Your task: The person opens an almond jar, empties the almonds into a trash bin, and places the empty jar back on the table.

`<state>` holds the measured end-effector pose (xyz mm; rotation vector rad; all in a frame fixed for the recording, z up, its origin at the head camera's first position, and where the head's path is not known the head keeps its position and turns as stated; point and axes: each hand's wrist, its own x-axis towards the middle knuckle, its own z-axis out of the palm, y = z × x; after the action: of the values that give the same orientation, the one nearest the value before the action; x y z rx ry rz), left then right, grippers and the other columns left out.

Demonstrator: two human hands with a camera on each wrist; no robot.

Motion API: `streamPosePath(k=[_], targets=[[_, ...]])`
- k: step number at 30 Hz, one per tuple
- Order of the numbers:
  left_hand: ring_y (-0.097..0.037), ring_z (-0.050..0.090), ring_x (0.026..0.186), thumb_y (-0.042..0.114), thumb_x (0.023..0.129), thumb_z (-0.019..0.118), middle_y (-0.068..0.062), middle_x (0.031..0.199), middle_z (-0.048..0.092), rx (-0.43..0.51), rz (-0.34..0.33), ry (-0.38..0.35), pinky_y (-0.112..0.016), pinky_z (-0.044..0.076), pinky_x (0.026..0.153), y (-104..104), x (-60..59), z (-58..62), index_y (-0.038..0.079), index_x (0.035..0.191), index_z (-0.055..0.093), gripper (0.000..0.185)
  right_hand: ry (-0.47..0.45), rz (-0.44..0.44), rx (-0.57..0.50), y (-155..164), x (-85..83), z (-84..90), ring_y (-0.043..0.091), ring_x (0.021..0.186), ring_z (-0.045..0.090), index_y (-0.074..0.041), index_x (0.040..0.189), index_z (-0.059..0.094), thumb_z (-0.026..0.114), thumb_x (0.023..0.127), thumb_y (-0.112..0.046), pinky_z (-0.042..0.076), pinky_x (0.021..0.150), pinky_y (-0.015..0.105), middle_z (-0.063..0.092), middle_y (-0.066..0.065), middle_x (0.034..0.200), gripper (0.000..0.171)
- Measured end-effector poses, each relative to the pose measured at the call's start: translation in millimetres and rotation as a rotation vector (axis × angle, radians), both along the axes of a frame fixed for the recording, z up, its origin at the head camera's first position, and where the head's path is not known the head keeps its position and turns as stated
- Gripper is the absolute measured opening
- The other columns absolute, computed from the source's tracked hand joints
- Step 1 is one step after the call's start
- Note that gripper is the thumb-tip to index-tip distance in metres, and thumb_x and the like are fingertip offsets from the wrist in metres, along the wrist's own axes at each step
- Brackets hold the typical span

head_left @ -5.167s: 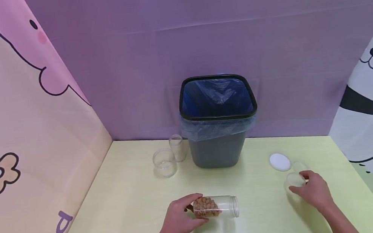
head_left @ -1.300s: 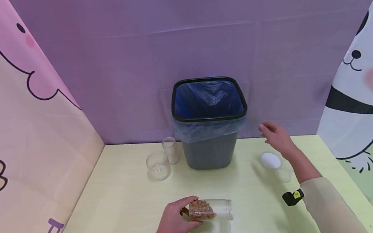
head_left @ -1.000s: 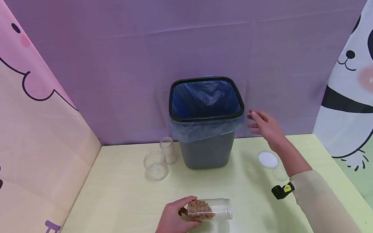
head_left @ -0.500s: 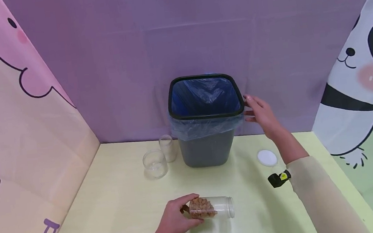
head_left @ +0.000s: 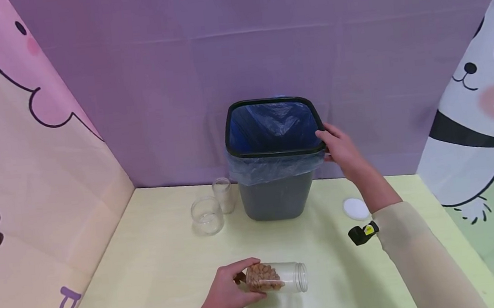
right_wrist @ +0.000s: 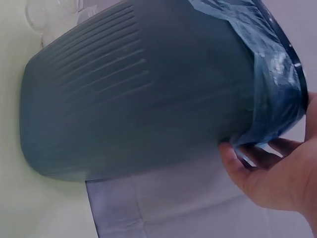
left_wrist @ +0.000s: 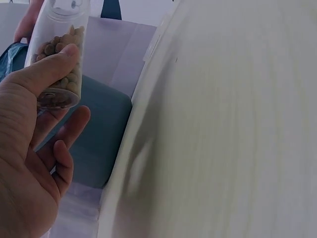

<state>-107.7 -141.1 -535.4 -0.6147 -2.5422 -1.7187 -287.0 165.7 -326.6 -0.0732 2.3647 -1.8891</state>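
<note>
My left hand (head_left: pixel 227 291) grips the base end of a clear plastic jar (head_left: pixel 290 276), which lies sideways above the table with its lidless threaded mouth to the right. Brown nut-like pieces (head_left: pixel 264 277) fill the jar's lower half. In the left wrist view the thumb presses along the jar's side (left_wrist: pixel 74 54). At the back, my right hand (head_left: pixel 341 148) grasps the right rim of a grey trash bin (head_left: pixel 279 198), thumb over the black rim and fingers outside against the liner. The right wrist view shows those fingers at the bluish bag (right_wrist: pixel 277 74) folded over the bin.
Left of the bin stand a wide clear jar (head_left: pixel 207 217) and a narrower clear one (head_left: pixel 223 196). A white round lid (head_left: pixel 356 209) lies on the table to the right, near my right forearm. A purple cloth wall (head_left: pixel 169 107) rises behind the bin.
My right hand has left the lids on the right, reached up and back, and taken hold of the bin's rim. The left hand keeps the jar in about the same place.
</note>
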Motion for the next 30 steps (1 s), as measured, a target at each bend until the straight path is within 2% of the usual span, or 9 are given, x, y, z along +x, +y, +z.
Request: streamPosePath(k=[6,10,13,16,22,27,30], targets=[[-0.012,0.062,0.076,0.023,0.062,0.093,0.004,0.104,0.069,0.03,0.024,-0.005,-0.03,0.054,0.066,-9.2,1.5,5.0,0.019,0.119,0.069,0.061,-0.021,-0.004,0.004,-1.9,0.4,-0.9,0.034,0.125,0.04,-0.021,0.157,0.015,0.033,0.102,-0.045,0.033,0.102,0.045,0.034,0.016,0.15,0.062],[-0.011,0.062,0.074,0.022,0.062,0.093,0.005,0.104,0.069,0.008,0.054,-0.001,-0.029,0.053,0.066,-21.8,-1.9,9.8,0.017,0.119,0.068,0.062,-0.015,0.024,0.001,-7.3,-3.2,-3.5,0.034,0.127,0.039,-0.02,0.157,0.014,0.029,0.102,-0.047,0.032,0.105,0.048,0.033,0.016,0.15,0.063],[-0.011,0.062,0.074,0.023,0.062,0.093,0.007,0.105,0.069,-0.025,0.055,0.015,-0.029,0.053,0.065,-32.4,-6.0,17.6,0.017,0.119,0.068,0.063,-0.009,0.038,-0.009,-12.2,-4.3,-5.3,0.034,0.13,0.036,-0.021,0.157,0.012,0.026,0.103,-0.046,0.029,0.107,0.051,0.029,0.014,0.152,0.062],[-0.012,0.062,0.075,0.025,0.062,0.093,0.008,0.105,0.069,-0.057,0.044,0.063,-0.03,0.053,0.064,-42.7,-10.7,32.6,0.019,0.119,0.068,0.062,-0.008,0.043,-0.02,-15.4,-4.8,-5.6,0.034,0.135,0.031,-0.022,0.157,0.007,0.025,0.103,-0.046,0.026,0.109,0.053,0.022,0.012,0.156,0.062],[-0.011,0.062,0.078,0.021,0.061,0.094,0.008,0.108,0.069,-0.132,0.05,0.21,-0.027,0.052,0.063,-62.3,-16.8,74.6,0.024,0.118,0.068,0.063,-0.016,0.061,-0.047,-17.5,-7.0,-3.0,0.032,0.139,0.025,-0.025,0.157,0.005,0.025,0.103,-0.048,0.025,0.109,0.054,0.017,0.009,0.158,0.062],[-0.011,0.061,0.079,0.021,0.059,0.095,0.006,0.109,0.069,-0.169,0.067,0.255,-0.028,0.052,0.064,-73.9,-22.6,105.8,0.02,0.118,0.068,0.065,-0.018,0.085,-0.06,-18.1,-7.7,-1.8,0.034,0.14,0.022,-0.024,0.157,0.004,0.024,0.103,-0.049,0.023,0.11,0.056,0.014,0.011,0.159,0.064],[-0.011,0.061,0.078,0.021,0.059,0.095,0.007,0.107,0.069,-0.189,0.061,0.278,-0.028,0.052,0.064,-77.8,-30.8,123.7,0.02,0.119,0.068,0.065,-0.028,0.09,-0.068,-16.9,-8.6,-0.4,0.034,0.142,0.018,-0.023,0.157,0.001,0.025,0.103,-0.049,0.021,0.11,0.057,0.01,0.01,0.16,0.065]])
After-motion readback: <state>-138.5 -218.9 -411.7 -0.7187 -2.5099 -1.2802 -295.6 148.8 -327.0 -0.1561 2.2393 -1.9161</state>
